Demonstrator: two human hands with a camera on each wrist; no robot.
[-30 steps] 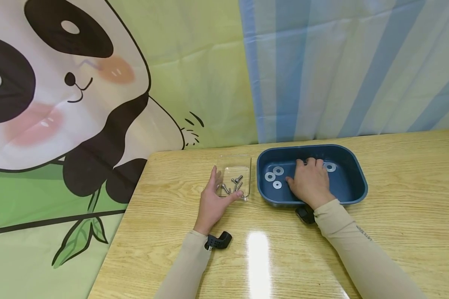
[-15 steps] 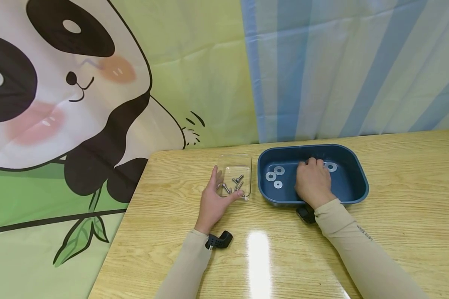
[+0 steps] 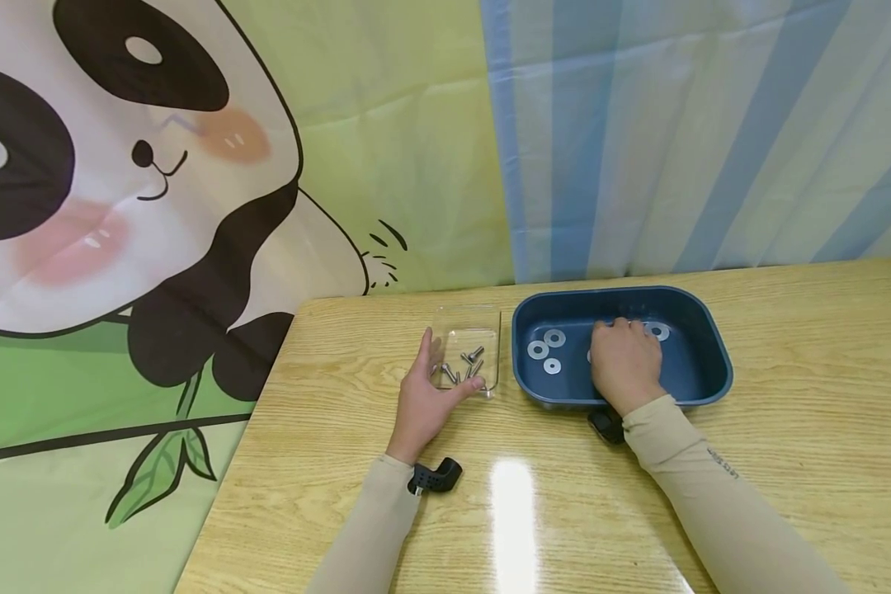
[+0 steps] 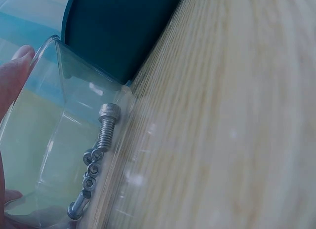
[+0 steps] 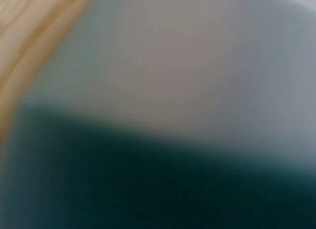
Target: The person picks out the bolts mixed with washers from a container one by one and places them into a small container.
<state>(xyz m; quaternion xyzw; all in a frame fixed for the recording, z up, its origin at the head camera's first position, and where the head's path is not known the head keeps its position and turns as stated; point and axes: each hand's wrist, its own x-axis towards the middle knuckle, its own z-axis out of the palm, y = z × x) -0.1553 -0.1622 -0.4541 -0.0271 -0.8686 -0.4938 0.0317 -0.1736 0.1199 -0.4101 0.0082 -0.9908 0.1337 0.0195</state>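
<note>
My left hand (image 3: 426,404) holds a clear plastic box (image 3: 466,318) by its left side and front edge, with the thumb over the front. Several hex socket bolts (image 3: 473,356) lie in that box, and the left wrist view shows one bolt (image 4: 106,128) leaning on others. My right hand (image 3: 627,363) reaches down into a blue tray (image 3: 701,392), its fingers bent downward. Its fingertips are hidden behind the hand, so whatever they touch cannot be seen. Flat metal washers (image 3: 538,350) lie left of this hand, and another washer (image 3: 657,332) lies right of it. The right wrist view is blurred.
The box and tray stand side by side on a wooden table (image 3: 327,429), with a narrow gap between them. Behind the table hangs a printed curtain (image 3: 431,165). A black wrist mount (image 3: 438,476) sits on the left wrist; another (image 3: 605,426) is by the tray's front wall.
Inside the tray, my right hand has drawn its thumb and fingers in and shifted slightly right. The left hand and the box of bolts have stayed in place.
</note>
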